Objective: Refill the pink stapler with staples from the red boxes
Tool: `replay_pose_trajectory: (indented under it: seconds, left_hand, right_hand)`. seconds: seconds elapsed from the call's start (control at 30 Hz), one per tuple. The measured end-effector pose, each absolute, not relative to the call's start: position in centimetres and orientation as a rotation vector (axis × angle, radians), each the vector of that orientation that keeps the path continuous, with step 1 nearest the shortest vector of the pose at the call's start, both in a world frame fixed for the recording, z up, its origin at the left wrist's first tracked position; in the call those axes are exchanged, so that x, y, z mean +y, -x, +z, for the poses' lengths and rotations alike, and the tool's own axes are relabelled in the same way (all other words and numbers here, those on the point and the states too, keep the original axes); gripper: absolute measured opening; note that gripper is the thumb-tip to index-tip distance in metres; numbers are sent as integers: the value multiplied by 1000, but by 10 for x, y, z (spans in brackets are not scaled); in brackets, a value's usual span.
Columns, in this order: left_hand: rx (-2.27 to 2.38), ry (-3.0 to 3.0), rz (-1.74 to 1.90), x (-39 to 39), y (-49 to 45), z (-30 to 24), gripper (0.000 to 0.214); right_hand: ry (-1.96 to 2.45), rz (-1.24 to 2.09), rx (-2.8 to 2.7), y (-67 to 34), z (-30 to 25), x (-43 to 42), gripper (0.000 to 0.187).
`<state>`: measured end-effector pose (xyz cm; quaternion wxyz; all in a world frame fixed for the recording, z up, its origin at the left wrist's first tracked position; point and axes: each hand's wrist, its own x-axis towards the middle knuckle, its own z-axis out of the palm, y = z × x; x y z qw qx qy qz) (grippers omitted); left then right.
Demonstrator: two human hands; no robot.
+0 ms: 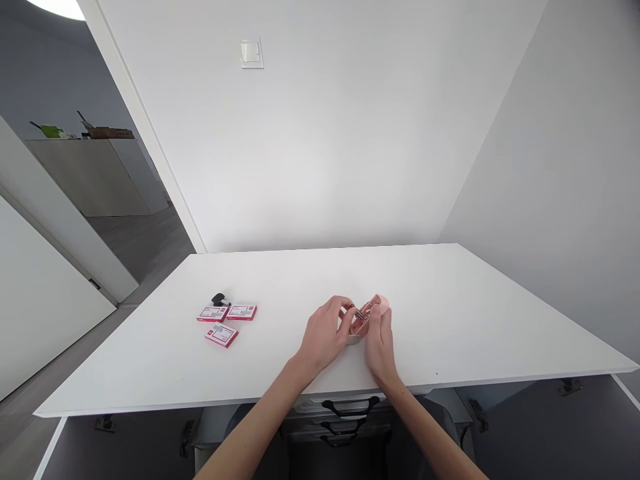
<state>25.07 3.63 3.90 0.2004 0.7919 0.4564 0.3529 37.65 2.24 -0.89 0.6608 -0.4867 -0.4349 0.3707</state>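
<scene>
A pink stapler [381, 303] lies opened up near the front middle of the white table, its inner metal parts showing. My right hand [381, 343] wraps around its right side and steadies it. From the left, my left hand [326, 331] reaches over the stapler with thumb and fingertips pinched together. Between those fingertips is a small silvery strip that looks like staples [359, 313], at the stapler's open inside. My fingers partly hide the stapler's body and the strip.
To the left on the white table [280, 373] lie three small red-and-white boxes [221, 335]. Beside them is a small black object with a metallic end [219, 299]. A wall with a light switch [251, 53] rises behind. Drawers with black handles [350, 407] are below the front edge.
</scene>
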Motion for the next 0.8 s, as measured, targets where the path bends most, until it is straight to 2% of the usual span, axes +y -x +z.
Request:
replay_pose_trajectory:
  seconds: [0.57,0.8]
  left_hand:
    - [1268,-2539,799,33,-225,19,15]
    - [1153,-2753,705,39,-222,45,29]
  right_hand:
    - [1028,828,-979,-376,-10,24,40]
    - [1077,801,-986,-376,-9,22,42]
